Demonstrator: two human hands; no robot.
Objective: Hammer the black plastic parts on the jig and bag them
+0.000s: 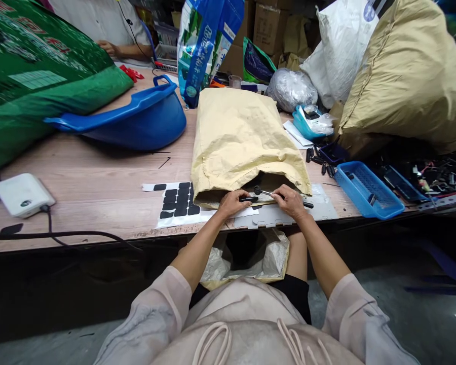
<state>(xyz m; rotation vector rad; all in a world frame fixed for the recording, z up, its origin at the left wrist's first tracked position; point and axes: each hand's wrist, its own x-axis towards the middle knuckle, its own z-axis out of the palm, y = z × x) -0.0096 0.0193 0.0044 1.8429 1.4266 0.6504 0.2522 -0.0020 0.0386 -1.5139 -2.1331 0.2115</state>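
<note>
My left hand (230, 204) is closed around a small, slim black piece (250, 198), which points to the right. In my right hand (291, 202) is a thin tool (266, 192) with a metal shaft, a round black head and a dark handle end; its exact kind is not plain. The tool's head is just above the black piece, and I cannot tell whether they touch. Both hands are at the mouth of a tan woven sack (243, 132) lying on the table, its inside in shadow. Beneath them lies a grey sheet (289, 215).
A sheet of black stickers (180, 200) lies left of the sack. Beyond are a blue basin (137, 121), a green sack (41, 81) and a white box (24, 194) with a cable. A blue tray (368, 190) sits right. An open sack (277, 253) rests on my lap. Another person's hand (108, 48) shows behind.
</note>
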